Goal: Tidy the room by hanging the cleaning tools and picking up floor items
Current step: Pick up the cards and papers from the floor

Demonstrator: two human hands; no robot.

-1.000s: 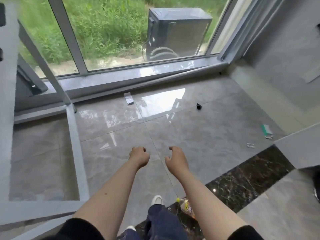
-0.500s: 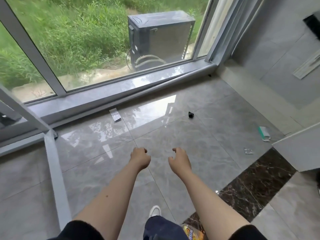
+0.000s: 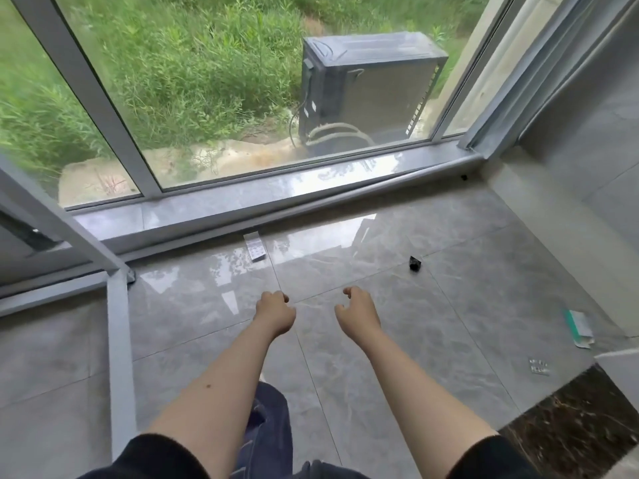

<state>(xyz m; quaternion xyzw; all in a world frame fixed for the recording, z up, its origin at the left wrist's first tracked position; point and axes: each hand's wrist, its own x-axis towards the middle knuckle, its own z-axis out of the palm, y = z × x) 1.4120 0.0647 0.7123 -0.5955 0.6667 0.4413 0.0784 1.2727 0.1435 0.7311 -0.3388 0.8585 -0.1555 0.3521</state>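
Observation:
Small litter lies scattered on the glossy grey tile floor point(image 3: 466, 305). A white printed slip point(image 3: 254, 246) rests near the window sill. A small black object point(image 3: 415, 263) sits further right. By the right wall lie a green-and-white packet point(image 3: 579, 328) and a silver blister strip point(image 3: 538, 366). My left hand point(image 3: 275, 312) and my right hand point(image 3: 358, 311) are held out side by side above the floor, both loosely curled with nothing in them. No cleaning tools are in view.
A floor-length window point(image 3: 242, 98) spans the far side above a grey sill point(image 3: 276, 191), with grass and a dark outdoor unit point(image 3: 366, 88) beyond. A grey sliding-door frame point(image 3: 119, 340) runs along the left. A dark marble strip point(image 3: 570, 420) lies at the lower right.
The view has moved forward and swung left toward the window. The snack bag by my feet has dropped out of sight. Both hands stay curled and held out.

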